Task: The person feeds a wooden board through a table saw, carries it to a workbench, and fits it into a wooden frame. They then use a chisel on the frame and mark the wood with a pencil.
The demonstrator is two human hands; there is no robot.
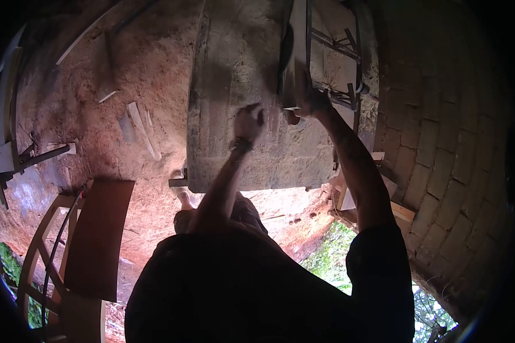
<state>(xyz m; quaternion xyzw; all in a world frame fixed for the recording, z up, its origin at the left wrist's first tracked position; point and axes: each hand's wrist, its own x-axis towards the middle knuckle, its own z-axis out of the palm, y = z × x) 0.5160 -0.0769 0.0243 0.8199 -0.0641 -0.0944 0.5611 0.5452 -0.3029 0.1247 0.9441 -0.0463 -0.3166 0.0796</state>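
A long wooden board (298, 54) runs away from me along the dusty worktable, its pale near end in the grip of my right hand (313, 107). The fingers there are in shadow and partly hidden by the board's end. My left hand (249, 122) hovers over the worktable (229, 74), left of the board and apart from it. Its fingers are loosely curled with a gap to the thumb, and nothing shows between them. A band circles the left wrist.
A dark metal frame (349, 48) lies along the table's right side. Beyond it stands a block wall (429, 131). Wood offcuts (142, 128) litter the earthen floor at left. A curved wooden frame (37, 257) and a brown panel (99, 237) stand at lower left.
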